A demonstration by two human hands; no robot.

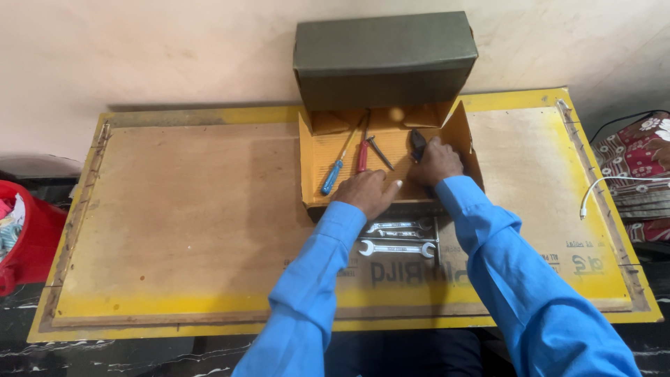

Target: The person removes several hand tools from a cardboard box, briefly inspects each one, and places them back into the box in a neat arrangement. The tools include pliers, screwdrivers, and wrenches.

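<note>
An open cardboard box [315, 150] with an orange inside stands at the back of the table, its dark green lid [384, 59] leaning upright against the wall. Inside lie a blue-handled screwdriver [333, 174], a red-handled screwdriver [362, 156] and a short dark metal tool [380, 153]. My left hand [368, 192] rests on the box's front edge, fingers loosely curled, holding nothing that shows. My right hand [436, 162] reaches into the box's right side and closes around dark pliers [417, 143]. Both sleeves are blue.
Silver spanners [396, 248] lie on the yellow-edged wooden table [181, 209] just in front of the box, between my forearms. A red bin [28, 237] stands off the left edge. A white cable [604, 187] and patterned cloth [638, 157] are at the right.
</note>
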